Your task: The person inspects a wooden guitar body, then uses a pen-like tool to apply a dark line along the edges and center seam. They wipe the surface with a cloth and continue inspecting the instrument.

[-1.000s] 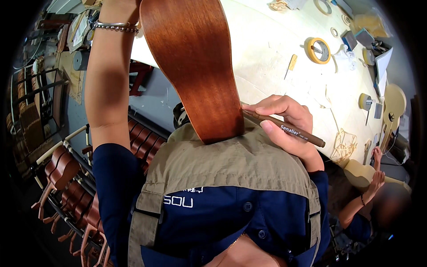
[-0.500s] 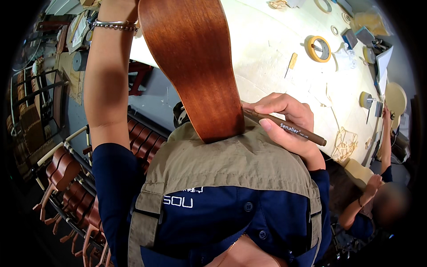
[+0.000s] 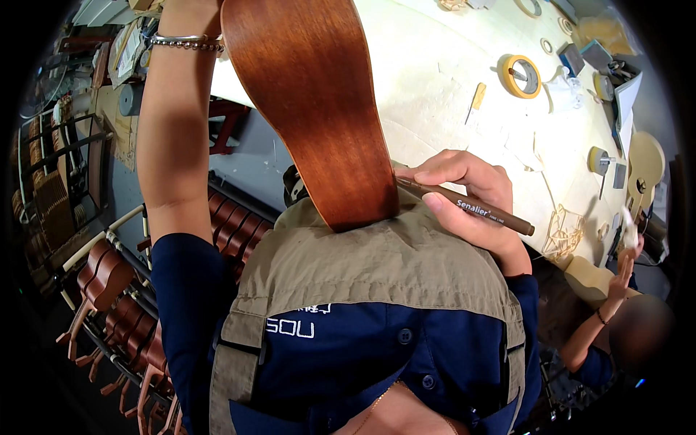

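A glossy reddish-brown wooden ukulele body (image 3: 312,109) stands tilted in front of me, its lower end resting against my grey-brown apron (image 3: 362,268). My right hand (image 3: 475,196) pinches a brown marker pen (image 3: 486,211) between thumb and fingers. The pen's tip meets the right side edge of the body near its lower end. My left hand (image 3: 190,16) is at the top edge, beside the body's upper left; its fingers are cut off by the picture, so its grip on the wood cannot be made out.
On the pale worktable (image 3: 428,94) lie a yellow tape roll (image 3: 536,78), a small yellow-handled blade (image 3: 476,100) and a rubber-band bundle (image 3: 563,230). Racked brown instrument bodies (image 3: 105,272) stand at the left. A co-worker's arm (image 3: 605,312) and a pale instrument body (image 3: 645,163) are at the right.
My hands, the marker pen and the ukulele body have barely shifted. The co-worker at the right has raised a hand, with a blurred whitish thing near it.
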Action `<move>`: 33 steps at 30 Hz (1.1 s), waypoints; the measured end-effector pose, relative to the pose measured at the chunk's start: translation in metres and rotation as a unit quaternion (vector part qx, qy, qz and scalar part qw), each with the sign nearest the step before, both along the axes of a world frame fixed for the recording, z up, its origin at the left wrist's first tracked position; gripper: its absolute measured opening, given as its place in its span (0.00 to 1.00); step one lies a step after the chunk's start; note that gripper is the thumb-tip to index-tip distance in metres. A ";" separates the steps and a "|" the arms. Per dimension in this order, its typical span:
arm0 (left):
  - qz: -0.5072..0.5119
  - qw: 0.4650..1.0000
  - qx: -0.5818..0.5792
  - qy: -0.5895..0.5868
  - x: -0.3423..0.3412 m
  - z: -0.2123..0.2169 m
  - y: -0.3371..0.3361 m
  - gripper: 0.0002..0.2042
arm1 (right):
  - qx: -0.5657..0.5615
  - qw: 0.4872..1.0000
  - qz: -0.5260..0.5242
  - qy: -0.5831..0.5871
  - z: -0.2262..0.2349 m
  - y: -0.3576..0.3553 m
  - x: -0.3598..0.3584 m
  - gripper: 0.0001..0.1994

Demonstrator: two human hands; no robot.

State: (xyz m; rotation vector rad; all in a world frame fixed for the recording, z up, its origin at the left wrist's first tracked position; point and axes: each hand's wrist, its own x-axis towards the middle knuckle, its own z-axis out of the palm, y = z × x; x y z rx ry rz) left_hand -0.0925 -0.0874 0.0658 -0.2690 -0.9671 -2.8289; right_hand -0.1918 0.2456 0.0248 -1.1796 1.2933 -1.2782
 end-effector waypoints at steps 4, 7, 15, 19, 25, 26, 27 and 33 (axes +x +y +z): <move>0.008 1.000 0.016 0.003 0.001 0.000 0.004 0.28 | 0.009 1.000 0.014 -0.010 -0.001 0.004 -0.001 0.05; 0.059 0.986 -0.152 -0.012 0.000 0.001 0.002 0.29 | 0.024 0.997 0.001 -0.079 0.000 0.006 -0.001 0.05; 0.199 0.949 -0.245 0.016 0.045 -0.011 -0.054 0.10 | -0.008 0.975 -0.123 -0.184 -0.005 0.013 -0.004 0.06; 0.270 0.927 -0.259 -0.013 0.063 -0.009 -0.066 0.07 | -0.032 0.970 -0.201 -0.136 -0.012 0.017 -0.010 0.06; 0.420 0.860 -0.282 -0.066 0.107 -0.005 -0.060 0.04 | -0.064 0.947 -0.298 -0.106 -0.019 0.010 -0.018 0.08; 0.471 0.835 -0.271 -0.088 0.113 -0.005 -0.046 0.04 | -0.064 0.945 -0.301 -0.107 -0.023 0.009 -0.017 0.08; 0.541 0.796 -0.244 -0.118 0.115 -0.007 -0.021 0.04 | -0.063 0.943 -0.309 -0.108 -0.027 0.007 -0.016 0.08; 0.733 0.645 -0.036 -0.214 0.105 -0.072 0.055 0.22 | -0.021 0.916 -0.380 -0.126 -0.036 0.000 -0.002 0.09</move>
